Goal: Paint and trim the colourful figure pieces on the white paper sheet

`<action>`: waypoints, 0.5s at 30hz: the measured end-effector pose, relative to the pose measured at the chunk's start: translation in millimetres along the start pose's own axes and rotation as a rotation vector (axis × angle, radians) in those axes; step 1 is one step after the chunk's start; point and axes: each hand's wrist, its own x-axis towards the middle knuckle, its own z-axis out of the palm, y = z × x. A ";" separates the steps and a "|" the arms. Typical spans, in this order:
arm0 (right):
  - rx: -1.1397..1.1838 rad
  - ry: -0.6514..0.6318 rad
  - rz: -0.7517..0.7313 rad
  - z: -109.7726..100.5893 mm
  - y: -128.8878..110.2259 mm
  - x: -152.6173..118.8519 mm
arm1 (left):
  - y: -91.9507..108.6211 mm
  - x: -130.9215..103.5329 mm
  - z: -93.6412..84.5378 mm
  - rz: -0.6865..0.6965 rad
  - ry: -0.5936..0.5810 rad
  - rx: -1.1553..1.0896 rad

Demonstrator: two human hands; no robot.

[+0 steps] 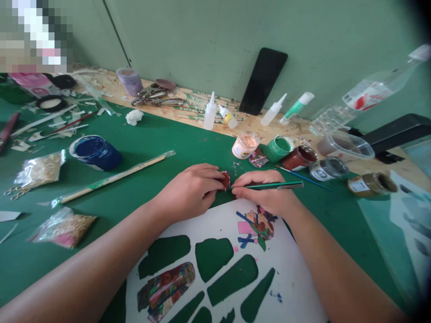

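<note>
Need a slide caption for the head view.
Left hand holding a small red piece, right hand a green pen, at the edge of a white sheet with cut openings.

The sheet (294,273) lies on the surface (191,146), with scraps (261,224) on its back right part and the hands (188,193) at its far edge. Left of the sheet are two bags (79,226); behind it to the left, a stick (114,179) and one jar (108,157); behind it to the right, five jars (277,151). Farthest behind it, a phone (263,80) leans against the wall (182,40).
</note>
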 end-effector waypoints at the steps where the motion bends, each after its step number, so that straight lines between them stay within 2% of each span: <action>1: 0.001 0.002 0.002 0.2 0.0 0.1 | 0.1 0.0 0.0 0.001 -0.003 0.003; 15: 0.013 -0.017 0.009 -0.1 -2.3 0.1 | -0.4 -0.2 0.3 -0.002 -0.013 -0.004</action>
